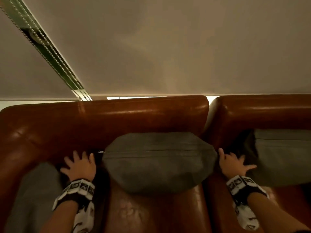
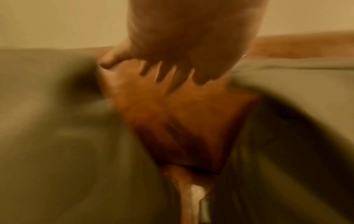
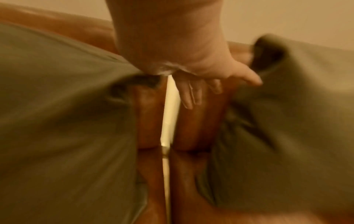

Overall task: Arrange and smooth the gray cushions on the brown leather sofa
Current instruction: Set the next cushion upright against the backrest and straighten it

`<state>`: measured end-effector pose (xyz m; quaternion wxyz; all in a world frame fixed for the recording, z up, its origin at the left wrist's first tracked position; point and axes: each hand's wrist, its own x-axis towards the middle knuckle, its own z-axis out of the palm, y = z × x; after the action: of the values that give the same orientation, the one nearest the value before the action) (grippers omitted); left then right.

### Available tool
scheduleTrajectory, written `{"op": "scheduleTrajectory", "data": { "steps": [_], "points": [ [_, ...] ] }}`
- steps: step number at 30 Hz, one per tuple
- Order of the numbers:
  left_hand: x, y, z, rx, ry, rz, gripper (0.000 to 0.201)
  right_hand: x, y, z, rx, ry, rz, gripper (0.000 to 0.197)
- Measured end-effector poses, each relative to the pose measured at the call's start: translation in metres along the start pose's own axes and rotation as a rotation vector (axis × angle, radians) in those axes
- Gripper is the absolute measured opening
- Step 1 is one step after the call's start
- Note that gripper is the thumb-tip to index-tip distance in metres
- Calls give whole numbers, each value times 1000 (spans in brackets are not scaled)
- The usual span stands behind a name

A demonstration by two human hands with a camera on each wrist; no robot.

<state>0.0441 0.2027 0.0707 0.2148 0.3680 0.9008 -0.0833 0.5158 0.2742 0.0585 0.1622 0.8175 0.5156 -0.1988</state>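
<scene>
My left hand (image 1: 79, 165) and right hand (image 1: 233, 163) hang spread-fingered, gripping nothing, either side of the plump gray fabric cushion (image 1: 158, 160) leaning against the glossy brown leather sofa (image 1: 117, 118) backrest.

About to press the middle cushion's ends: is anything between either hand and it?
Nothing visible. The left hand and right hand, both open, flank the plump gray fabric middle cushion on the brown leather sofa, with only bare leather between.
</scene>
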Motion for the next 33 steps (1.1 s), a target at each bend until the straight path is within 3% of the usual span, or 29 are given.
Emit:
{"op": "scheduleTrajectory", "data": {
  "steps": [2,4,6,9,13,15,17,19,21,23,25,29,33],
  "points": [
    [-8,-5,-6,-233,87,107,47,-3,10,-5,229,17,-52,66],
    [-23,14,-7,-482,61,181,45,-14,-7,-9,515,83,-153,69],
    [-38,39,-10,-655,0,109,48,-22,-27,-15,720,97,-84,54],
    [-49,62,-19,-830,27,-85,51,-25,-44,-21,948,64,117,55],
    [-45,59,-32,-979,-41,-131,43,-24,-42,-39,1182,-92,115,36],
    [-39,48,-35,-1215,-200,-193,40,-27,-33,-51,1392,-253,117,27],
    [-31,38,-31,-1361,-355,-222,42,-25,-25,-51,1468,-410,119,30],
    [-30,34,-26,-1167,-300,-159,44,-19,-25,-43,1320,-378,83,35],
    [-32,35,-18,-860,-77,-84,48,-13,-26,-29,954,-158,38,43],
    [-48,39,-15,-797,124,-28,50,-22,-31,-24,778,39,18,54],
    [-62,46,-10,-860,245,-6,48,-30,-35,-21,816,110,19,58],
    [-74,50,4,-806,181,48,47,-37,-34,-18,966,34,59,42],
    [-58,44,-5,-1121,65,-101,37,-34,-26,-27,1411,-255,59,24]
  ]
}}
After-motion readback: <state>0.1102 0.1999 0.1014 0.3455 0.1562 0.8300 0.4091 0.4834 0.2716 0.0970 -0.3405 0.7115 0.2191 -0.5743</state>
